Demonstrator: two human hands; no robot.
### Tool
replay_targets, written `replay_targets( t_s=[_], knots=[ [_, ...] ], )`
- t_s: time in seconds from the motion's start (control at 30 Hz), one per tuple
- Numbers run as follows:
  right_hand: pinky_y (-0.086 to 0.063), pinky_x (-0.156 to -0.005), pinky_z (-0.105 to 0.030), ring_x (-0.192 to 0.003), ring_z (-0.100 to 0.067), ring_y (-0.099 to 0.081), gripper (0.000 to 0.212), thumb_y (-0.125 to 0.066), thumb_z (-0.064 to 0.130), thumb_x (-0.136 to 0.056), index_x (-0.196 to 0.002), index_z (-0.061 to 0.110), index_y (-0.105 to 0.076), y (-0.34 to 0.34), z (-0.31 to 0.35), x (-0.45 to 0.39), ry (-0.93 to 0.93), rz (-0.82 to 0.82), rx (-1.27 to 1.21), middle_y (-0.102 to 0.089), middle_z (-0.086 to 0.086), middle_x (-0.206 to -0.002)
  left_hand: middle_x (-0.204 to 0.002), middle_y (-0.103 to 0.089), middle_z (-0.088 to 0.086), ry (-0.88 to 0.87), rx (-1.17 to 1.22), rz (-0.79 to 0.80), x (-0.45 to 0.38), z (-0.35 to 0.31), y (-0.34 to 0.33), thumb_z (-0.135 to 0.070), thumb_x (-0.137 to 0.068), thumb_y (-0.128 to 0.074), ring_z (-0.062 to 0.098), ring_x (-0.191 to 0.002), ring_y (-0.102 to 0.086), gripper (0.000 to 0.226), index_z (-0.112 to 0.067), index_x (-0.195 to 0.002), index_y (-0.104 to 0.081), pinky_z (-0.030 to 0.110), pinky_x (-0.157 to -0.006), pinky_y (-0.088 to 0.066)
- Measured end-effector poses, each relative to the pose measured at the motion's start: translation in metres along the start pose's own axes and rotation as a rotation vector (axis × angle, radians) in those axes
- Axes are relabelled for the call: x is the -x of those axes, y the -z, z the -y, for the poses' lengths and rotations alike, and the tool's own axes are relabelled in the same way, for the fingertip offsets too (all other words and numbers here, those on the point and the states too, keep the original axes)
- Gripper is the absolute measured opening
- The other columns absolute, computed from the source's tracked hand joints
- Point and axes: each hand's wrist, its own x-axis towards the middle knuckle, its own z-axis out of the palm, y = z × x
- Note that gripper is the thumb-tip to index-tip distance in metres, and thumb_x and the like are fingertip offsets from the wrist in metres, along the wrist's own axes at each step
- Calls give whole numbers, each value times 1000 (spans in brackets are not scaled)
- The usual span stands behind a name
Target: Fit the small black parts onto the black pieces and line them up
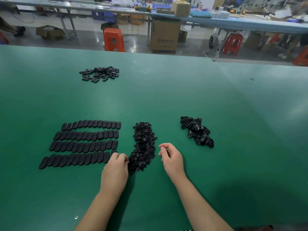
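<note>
Several rows of black oval pieces lie lined up on the green table at the left. A long heap of small black parts sits in the middle. A loose pile of black oval pieces lies to the right. My left hand rests at the right end of the nearest row, its fingers curled on a black piece there. To the right of the heap, my right hand hovers with fingers loosely curled, and nothing shows in it.
Another heap of black oval pieces lies far back on the left. Beyond the table's far edge stand orange stools, cardboard boxes and long workbenches.
</note>
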Motion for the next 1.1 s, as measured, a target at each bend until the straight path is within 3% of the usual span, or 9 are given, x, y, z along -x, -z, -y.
replay_targets(
  t_s=[0.1, 0.27, 0.5, 0.6, 0.67, 0.77, 0.97, 1.1],
  knots=[
    [-40, -52, -31, -56, -14, -46, 19, -54, 18, -102, -95, 30, -67, 0, -1, 0, -3, 4, 15, -69, 14, -75, -87, -58, -2, -27, 22, -52, -1, -10, -7, -13, -96, -62, 18, -62, -49, 5, -13, -92, -64, 29, -53, -36],
    [-40, -51, -30, -55, -13, -46, 19, -54, 19, -102, -94, 31, -67, -1, -1, -1, 5, 12, 29, -69, 8, -75, -84, -63, -3, 13, 127, -124, -11, -24, -15, -15, -99, -57, 20, -69, -58, 6, -14, -95, -61, 34, -55, -46],
    [-47, -56, -29, -59, -8, -52, 17, -56, 22, -102, -96, 31, -68, 11, 4, -13, -31, 87, 57, -71, 9, -79, -84, -62, -8, -9, 232, -212, -10, -16, -19, -9, -93, -64, 11, -66, -54, 8, -17, -94, -60, 28, -57, -41],
    [-49, -61, -22, -65, 0, -56, 16, -56, 23, -101, -110, 30, -68, 39, 10, -33, 23, -34, 292, -68, 10, -89, -84, -63, -9, -31, 246, -211, -9, -15, -20, -10, -92, -66, 11, -67, -57, 9, -17, -96, -62, 28, -58, -45],
    [-51, -77, -31, -88, -14, -64, 31, -52, 24, -102, -131, 21, -62, 62, 13, -49, 25, -108, 614, -63, -1, -113, -87, -64, -9, -51, 255, -204, -9, -15, -20, -10, -91, -67, 12, -71, -59, 10, -17, -98, -63, 30, -60, -50],
    [-47, -78, -35, -100, -31, -64, 41, -45, 27, -105, -144, 15, -51, 85, 12, -64, -66, -114, 950, -51, -10, -130, -89, -63, -8, -69, 263, -192, -10, -15, -20, -11, -92, -67, 13, -74, -60, 10, -16, -99, -63, 36, -62, -55],
    [-51, -72, -32, -85, -27, -64, 34, -42, 31, -106, -126, 18, -65, 92, 7, -68, -86, -38, 1088, -51, -6, -117, -88, -62, -9, -74, 263, -181, -9, -16, -19, -12, -91, -67, 11, -74, -59, 10, -17, -99, -63, 34, -61, -55],
    [-41, -60, -28, -72, -19, -58, 28, -48, 36, -103, -118, 22, -68, 84, 1, -61, -16, -25, 1091, -53, 0, -113, -88, -63, -7, -81, 254, -179, -9, -16, -19, -12, -91, -67, 12, -74, -60, 9, -16, -98, -63, 35, -61, -55]
  ],
)
